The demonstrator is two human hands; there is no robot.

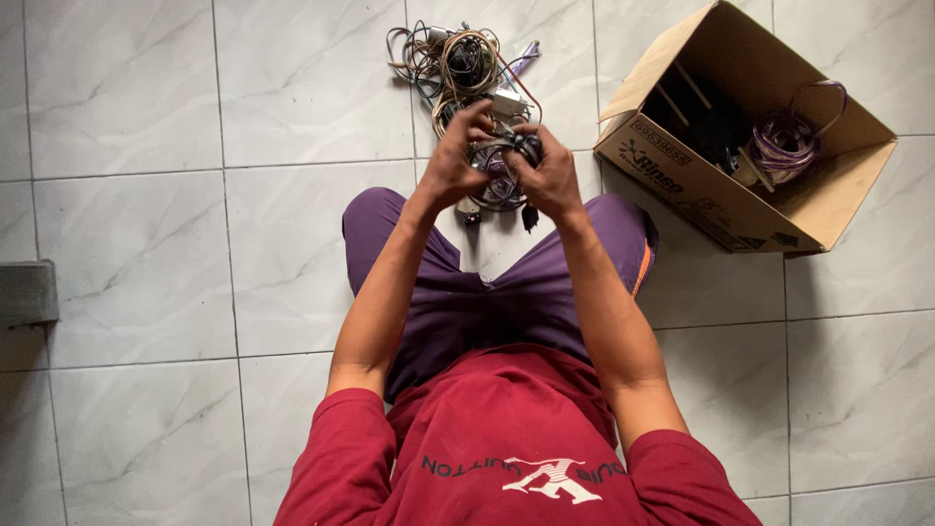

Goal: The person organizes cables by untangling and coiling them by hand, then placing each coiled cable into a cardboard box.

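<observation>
From the head view, we saw the left hand (456,161) and the right hand (550,175) raised together over the knees, each grip closed around one coiled cable (502,173), probably to keep its loops from springing apart. Its plug hung down between them. Beyond lay a tangle of wires (458,68) on the tiled floor (146,195). An open cardboard box (828,209) lay to the right, well apart, with a purple cord (784,141) inside.

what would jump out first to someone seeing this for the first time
Both hands, left hand and right hand, grip a coiled cable bundle at centre. Beyond them a tangled pile of cables lies on the pale tiled floor. At upper right sits an open cardboard box holding a purple cable coil.
</observation>
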